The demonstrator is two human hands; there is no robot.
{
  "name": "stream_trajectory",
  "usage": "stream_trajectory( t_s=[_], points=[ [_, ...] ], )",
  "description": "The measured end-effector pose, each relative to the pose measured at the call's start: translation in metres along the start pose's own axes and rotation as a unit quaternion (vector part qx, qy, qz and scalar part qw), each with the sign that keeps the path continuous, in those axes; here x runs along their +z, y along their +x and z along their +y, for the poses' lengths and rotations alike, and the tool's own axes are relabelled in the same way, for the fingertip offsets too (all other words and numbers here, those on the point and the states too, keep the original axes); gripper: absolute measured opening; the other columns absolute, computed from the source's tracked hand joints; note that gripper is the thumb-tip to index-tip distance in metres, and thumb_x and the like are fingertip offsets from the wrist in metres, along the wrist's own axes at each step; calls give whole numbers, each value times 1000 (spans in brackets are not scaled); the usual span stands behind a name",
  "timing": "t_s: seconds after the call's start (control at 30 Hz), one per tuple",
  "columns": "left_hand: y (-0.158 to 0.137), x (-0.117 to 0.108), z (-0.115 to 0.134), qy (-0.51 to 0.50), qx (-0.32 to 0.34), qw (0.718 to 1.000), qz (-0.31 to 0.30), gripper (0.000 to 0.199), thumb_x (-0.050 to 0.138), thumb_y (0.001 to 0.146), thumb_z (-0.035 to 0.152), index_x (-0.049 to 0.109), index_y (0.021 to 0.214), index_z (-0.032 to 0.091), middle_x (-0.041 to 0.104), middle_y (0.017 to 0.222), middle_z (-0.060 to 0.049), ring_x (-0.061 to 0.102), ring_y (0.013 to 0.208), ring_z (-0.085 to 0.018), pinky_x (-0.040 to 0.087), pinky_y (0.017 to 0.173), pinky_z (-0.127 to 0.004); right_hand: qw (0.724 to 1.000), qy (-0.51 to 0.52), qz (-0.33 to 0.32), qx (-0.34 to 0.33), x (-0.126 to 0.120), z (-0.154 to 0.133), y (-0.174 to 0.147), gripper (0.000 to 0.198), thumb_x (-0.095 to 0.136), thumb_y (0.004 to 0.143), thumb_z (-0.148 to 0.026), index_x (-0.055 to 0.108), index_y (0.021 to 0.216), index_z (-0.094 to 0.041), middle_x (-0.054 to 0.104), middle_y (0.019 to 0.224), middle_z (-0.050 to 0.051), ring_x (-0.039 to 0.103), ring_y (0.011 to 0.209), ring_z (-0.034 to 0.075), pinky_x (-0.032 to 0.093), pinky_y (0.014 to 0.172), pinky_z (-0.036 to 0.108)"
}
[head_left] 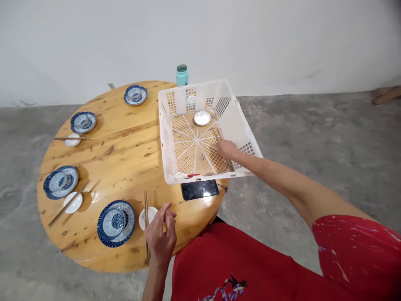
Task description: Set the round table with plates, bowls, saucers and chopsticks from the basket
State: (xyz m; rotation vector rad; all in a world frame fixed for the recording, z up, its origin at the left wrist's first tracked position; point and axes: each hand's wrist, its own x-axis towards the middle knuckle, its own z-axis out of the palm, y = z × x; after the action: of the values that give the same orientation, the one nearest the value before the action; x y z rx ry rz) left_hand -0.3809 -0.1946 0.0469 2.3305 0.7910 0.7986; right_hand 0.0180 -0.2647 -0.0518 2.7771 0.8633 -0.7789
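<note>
My right hand (227, 149) reaches down into a white plastic basket (242, 125), its fingers closed around brown chopsticks (230, 164) along the basket's right side. A small white dish (202, 118) sits on the basket floor, and a white spoon with a red handle (181, 175) lies by the near wall. My left hand (161, 236) hovers at the table's near edge with fingers loosely bent and apart, holding nothing. Beside and partly beneath it are a white saucer (151, 214) and a pair of chopsticks (145, 209) resting across that saucer.
On the round wooden table (125, 154) stand several blue-patterned plates with bowls, one plate (103, 232) nearest me. Two more saucers (74, 203) with chopsticks lie at the left. A black phone (199, 190) lies before the basket; a turquoise bottle (182, 76) stands behind it.
</note>
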Motion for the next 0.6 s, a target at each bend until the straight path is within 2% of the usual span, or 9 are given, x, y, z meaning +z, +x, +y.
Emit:
stream_trajectory(
  t_s=[0.17,0.37,0.5,0.6],
  points=[
    [42,-2,10,60,91,994,0,26,47,98,18,70,111,18,75,73,0,71,59,-11,55,63,-21,1000,1,-1,21,-9,1,1,39,62,90,-15,70,127,-7,67,129,24,65,119,32,53,93,34],
    [71,7,26,24,174,984,-13,27,50,96,15,70,115,17,76,73,0,72,60,-9,55,65,-16,999,29,-14,26,-9,0,4,42,62,89,-14,68,130,-6,71,118,24,69,113,30,54,90,33],
    [90,8,31,16,171,984,-48,28,49,97,18,72,113,17,76,73,0,71,59,-9,56,66,-16,999,41,-17,22,-7,0,7,41,61,89,-14,69,128,-5,74,107,23,70,108,30,54,87,32],
    [117,16,31,17,151,985,-83,31,46,99,25,73,111,18,75,74,-1,71,63,-10,56,68,-18,999,45,-15,17,-6,-2,8,43,62,87,-15,68,128,-5,72,111,25,70,110,32,54,88,35]
  ],
)
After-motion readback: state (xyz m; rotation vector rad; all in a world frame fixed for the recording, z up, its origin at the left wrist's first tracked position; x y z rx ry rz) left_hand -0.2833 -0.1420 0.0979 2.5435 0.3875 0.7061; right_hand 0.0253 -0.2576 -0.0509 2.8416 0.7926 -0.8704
